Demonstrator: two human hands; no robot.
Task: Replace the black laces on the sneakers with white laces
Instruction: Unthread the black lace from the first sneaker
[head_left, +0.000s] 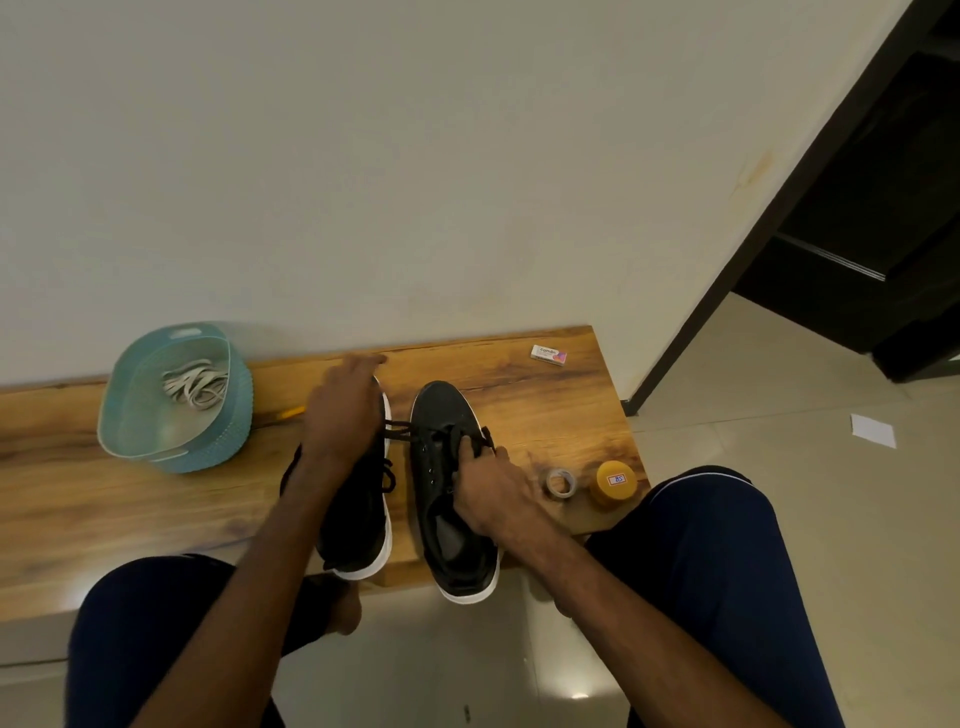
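Two black sneakers with white soles stand side by side on the wooden bench (545, 415), toes toward the wall. My left hand (343, 410) hovers over the left sneaker (358, 525) and pinches a black lace (402, 430) that stretches across to the right sneaker (441, 410). My right hand (493, 491) grips the tongue and lace area of the right sneaker. Part of the lace is out of the right sneaker's eyelets. A bundle of white laces (195, 384) lies in the teal basket (218, 447) at the left.
A roll of tape (561, 482) and a yellow-lidded jar (615, 483) stand right of the right sneaker. A white eraser (548, 354) lies near the wall. A yellow pencil (288, 413) lies by the basket. My knees frame the bench's front edge.
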